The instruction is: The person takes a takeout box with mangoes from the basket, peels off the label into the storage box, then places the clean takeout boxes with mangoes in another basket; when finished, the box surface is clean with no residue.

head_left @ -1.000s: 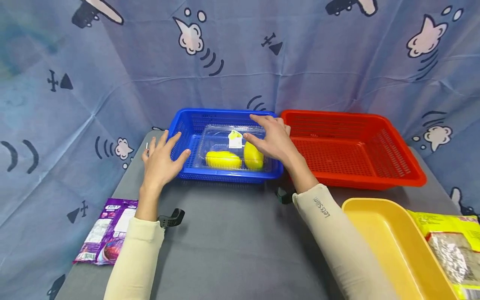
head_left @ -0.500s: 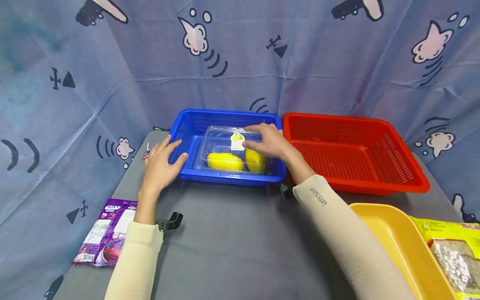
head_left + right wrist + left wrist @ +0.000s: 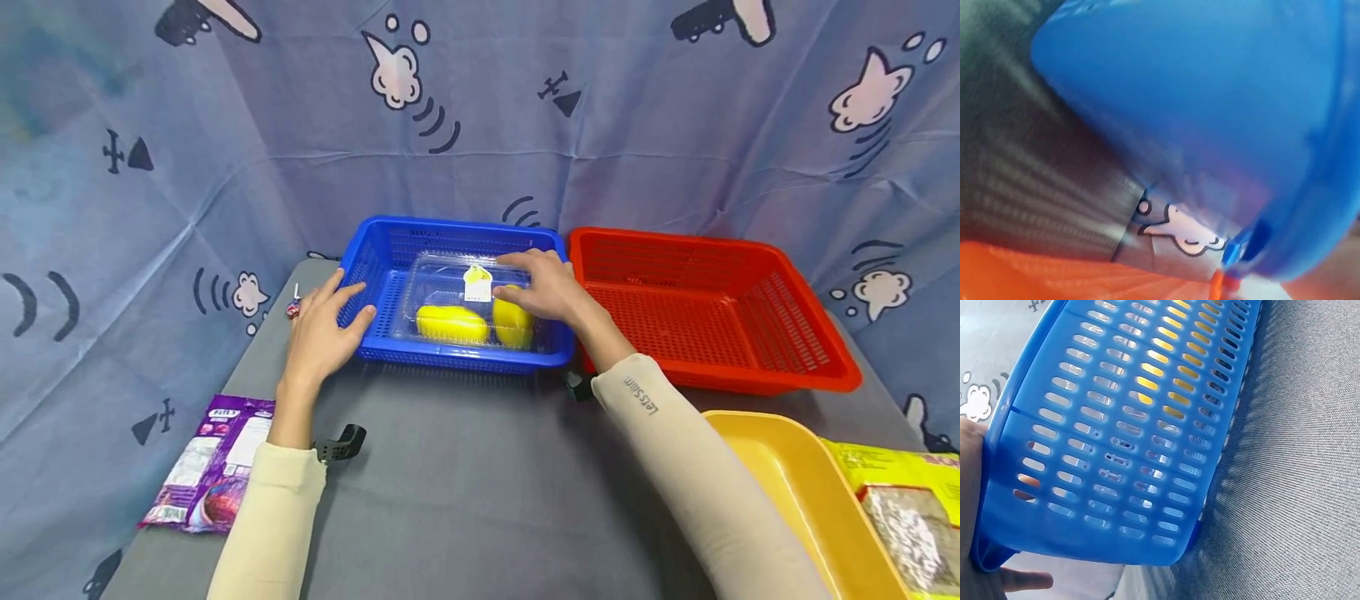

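A blue perforated basket (image 3: 442,356) stands against the back curtain. Inside it lies a clear plastic box (image 3: 405,307), with two yellow oblong things (image 3: 452,323) and a small white-and-yellow label (image 3: 477,285) visible. My left hand (image 3: 318,333) rests over the basket's left rim. Its thumb and index finger extend inward, spread and fairly straight; in the left wrist view one straight finger (image 3: 1025,580) shows outside the wall. Over the right rim rests my right hand (image 3: 551,287), thumb and index finger stretched above the box. Its other fingers are partly hidden, and the right wrist view is blurred.
A red perforated basket (image 3: 720,379) stands immediately right of the blue one. At the front right is a yellow tray (image 3: 780,467) beside a yellow packet (image 3: 907,500). A purple packet (image 3: 206,467) lies left, with a small red-and-blue object (image 3: 293,309) behind my left hand.
Both hands have come down from just above the blue basket onto its end rims. The basket and box have not visibly moved; the whole view has shifted slightly.
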### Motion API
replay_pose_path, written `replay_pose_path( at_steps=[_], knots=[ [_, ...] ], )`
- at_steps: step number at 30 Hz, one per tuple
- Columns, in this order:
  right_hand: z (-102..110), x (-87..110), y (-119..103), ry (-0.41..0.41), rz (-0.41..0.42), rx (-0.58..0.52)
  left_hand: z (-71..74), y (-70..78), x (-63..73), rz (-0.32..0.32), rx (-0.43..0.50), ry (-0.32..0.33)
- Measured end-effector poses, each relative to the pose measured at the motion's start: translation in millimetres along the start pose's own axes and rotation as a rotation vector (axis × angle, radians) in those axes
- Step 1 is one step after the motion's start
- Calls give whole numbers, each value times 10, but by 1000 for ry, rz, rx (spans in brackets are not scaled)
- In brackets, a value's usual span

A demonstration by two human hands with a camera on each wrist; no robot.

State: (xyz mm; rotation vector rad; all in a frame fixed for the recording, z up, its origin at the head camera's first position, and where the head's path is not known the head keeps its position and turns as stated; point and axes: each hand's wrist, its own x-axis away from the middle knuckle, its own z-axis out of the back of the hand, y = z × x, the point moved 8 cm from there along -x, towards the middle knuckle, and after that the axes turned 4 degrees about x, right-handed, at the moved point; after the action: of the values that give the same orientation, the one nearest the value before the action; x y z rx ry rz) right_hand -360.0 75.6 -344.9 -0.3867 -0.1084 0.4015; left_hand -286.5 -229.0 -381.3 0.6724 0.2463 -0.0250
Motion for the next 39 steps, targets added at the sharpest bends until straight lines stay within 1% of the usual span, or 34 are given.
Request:
replay_pose_path(
  at_steps=[3, 6, 9, 12, 15, 18, 23, 25, 28, 30, 32, 34, 39],
  knots=[
    [27, 15, 62, 31, -27, 66, -6, -10, 6, 5, 13, 4],
    [44, 35, 136, 37, -66, 140, -2, -24, 6, 13, 27, 11],
    [37, 60, 201, 0, -101, 210, 8, -37, -4, 12, 44, 15],
    [16, 86, 249, -52, -107, 266, 16, -50, -16, 9, 51, 10],
    [-22, 106, 279, -102, -101, 286, 18, -69, -21, 4, 64, -2],
    [-53, 122, 291, -126, -89, 272, 20, -105, -28, -12, 93, -13],
    [-65, 142, 322, -105, -61, 229, 38, -186, -38, -64, 180, -9],
    [-72, 148, 336, -100, -51, 232, 44, -217, -36, -72, 208, -3],
    [-76, 150, 342, -79, -34, 308, 52, -258, -36, -71, 240, 6],
    [-74, 146, 336, -59, -25, 366, 50, -284, -41, -60, 258, 9],
    [-78, 138, 328, -49, -16, 398, 50, -312, -45, -49, 277, 7],
    [-86, 133, 329, -50, -13, 376, 45, -335, -46, -38, 294, 1],
    [-92, 147, 377, -61, -29, 215, 17, -380, -42, -26, 319, -14]
  ],
)
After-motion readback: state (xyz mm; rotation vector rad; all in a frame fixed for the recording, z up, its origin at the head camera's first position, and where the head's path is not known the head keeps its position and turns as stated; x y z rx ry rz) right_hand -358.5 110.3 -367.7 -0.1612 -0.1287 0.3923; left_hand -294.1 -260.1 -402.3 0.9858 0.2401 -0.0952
